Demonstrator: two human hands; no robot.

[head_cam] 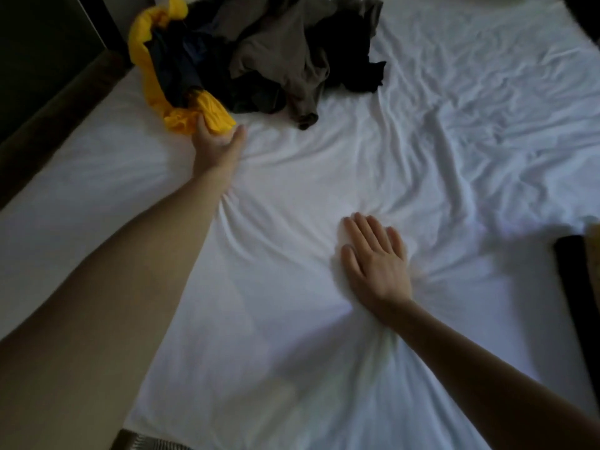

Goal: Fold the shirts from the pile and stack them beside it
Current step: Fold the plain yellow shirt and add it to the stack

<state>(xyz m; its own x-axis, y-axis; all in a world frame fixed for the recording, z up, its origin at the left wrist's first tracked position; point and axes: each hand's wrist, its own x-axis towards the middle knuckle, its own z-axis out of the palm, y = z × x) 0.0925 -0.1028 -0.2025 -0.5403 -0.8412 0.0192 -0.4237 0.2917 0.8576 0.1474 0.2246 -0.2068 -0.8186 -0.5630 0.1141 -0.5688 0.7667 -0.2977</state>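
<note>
A pile of crumpled shirts [279,53], grey, black and dark blue, lies at the far left of the bed. A yellow shirt [146,69] curls around the pile's left side down to its near end. My left hand [217,144] reaches to that near end and grips the yellow fabric between thumb and fingers. My right hand [373,254] lies flat, palm down and fingers spread, on the white sheet [454,157] in the middle of the bed, holding nothing.
The bed's dark wooden frame [55,115] runs along the left edge. A dark object [574,287] stands at the right edge of the mattress. The wrinkled sheet stretches to the right of the pile.
</note>
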